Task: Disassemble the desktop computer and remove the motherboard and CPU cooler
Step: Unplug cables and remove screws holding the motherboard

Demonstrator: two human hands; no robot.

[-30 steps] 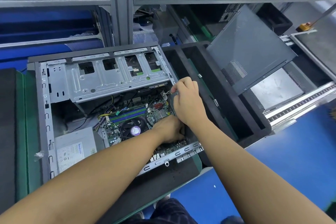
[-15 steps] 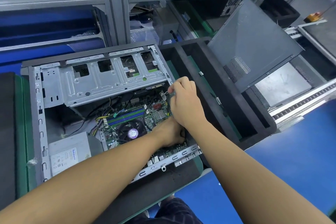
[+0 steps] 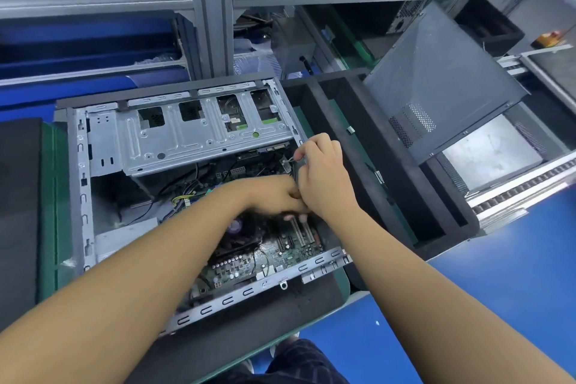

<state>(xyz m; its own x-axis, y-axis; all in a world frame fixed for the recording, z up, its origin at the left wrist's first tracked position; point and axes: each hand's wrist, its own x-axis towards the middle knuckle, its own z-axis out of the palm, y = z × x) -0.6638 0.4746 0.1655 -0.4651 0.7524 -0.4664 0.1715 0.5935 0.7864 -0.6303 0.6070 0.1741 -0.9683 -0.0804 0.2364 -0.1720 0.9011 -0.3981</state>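
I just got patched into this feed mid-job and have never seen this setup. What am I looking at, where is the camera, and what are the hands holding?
No robot here: a head-worn camera looks down at a person's bare hands. An open desktop case lies on its side on a dark mat. Inside are the motherboard, the half-covered CPU cooler and a drive cage. The right hand pinches a small metal part, too small to identify; what the left hand grips is hidden.

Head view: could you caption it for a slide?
Left hand and right hand work inside the computer case over the motherboard, the right pinching a small metal part.
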